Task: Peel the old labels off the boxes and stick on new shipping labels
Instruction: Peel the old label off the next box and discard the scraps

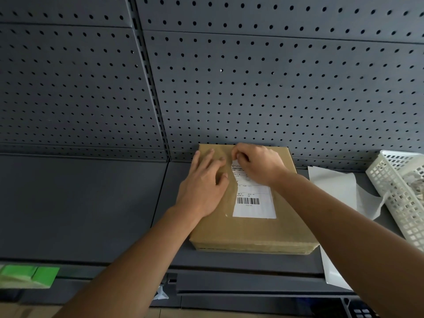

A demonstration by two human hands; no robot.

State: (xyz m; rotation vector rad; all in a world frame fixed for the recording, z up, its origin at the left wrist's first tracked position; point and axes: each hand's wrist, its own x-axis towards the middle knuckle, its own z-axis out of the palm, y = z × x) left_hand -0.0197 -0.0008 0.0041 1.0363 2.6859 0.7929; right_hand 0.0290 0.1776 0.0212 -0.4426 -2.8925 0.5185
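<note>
Brown cardboard, one flat box (247,230), lies on the dark grey metal shelf (91,203) against the perforated grey back panel (252,88). A single white printed paper label (254,203) with a barcode sits on its top face, stuck flat over most of its length. The left hand (204,187) presses on the box beside the label with fingers spread and straight. The right hand (259,164) has its fingertips curled in on the label's far corner, seemingly pinching it.

This looks like an early stage: the label seems barely lifted, if at all. Whether it is an old one starting to come off or a new one being pressed down cannot be told for sure. Either way, this box is not finished.

By count there is one box, one label and two hands. One white plastic lattice basket (394,191) to the right holds crumpled scraps. White sheet paper (335,187) lies between basket and box, one piece or two, I cannot tell which. One green-topped object (34,275) sits low on the left.
</note>
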